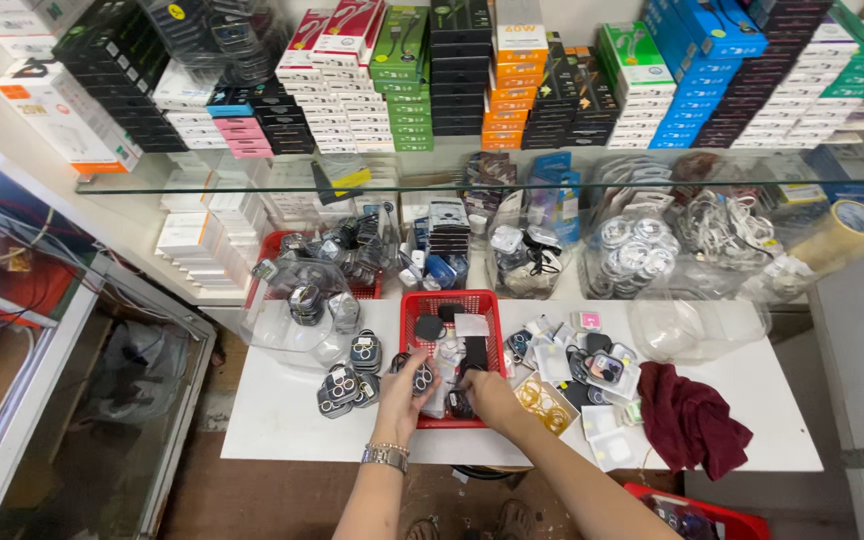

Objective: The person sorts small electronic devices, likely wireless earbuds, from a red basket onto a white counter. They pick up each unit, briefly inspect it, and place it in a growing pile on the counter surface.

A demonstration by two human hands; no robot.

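With both hands' grip, left hand (407, 392) and right hand (489, 393), closed on small packets in the red plastic mesh basket (412, 318), a careless tug could scatter neighbouring packets across the white tabletop (282, 410).

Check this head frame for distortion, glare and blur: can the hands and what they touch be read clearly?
Head view: wide-angle bend bows the glass shelf and leans the box stacks outward; lighting even, shadows soft; reflections haze the shelf; left hand and right hand are sharp at the red basket, though the small packets in it are too tiny to identify.
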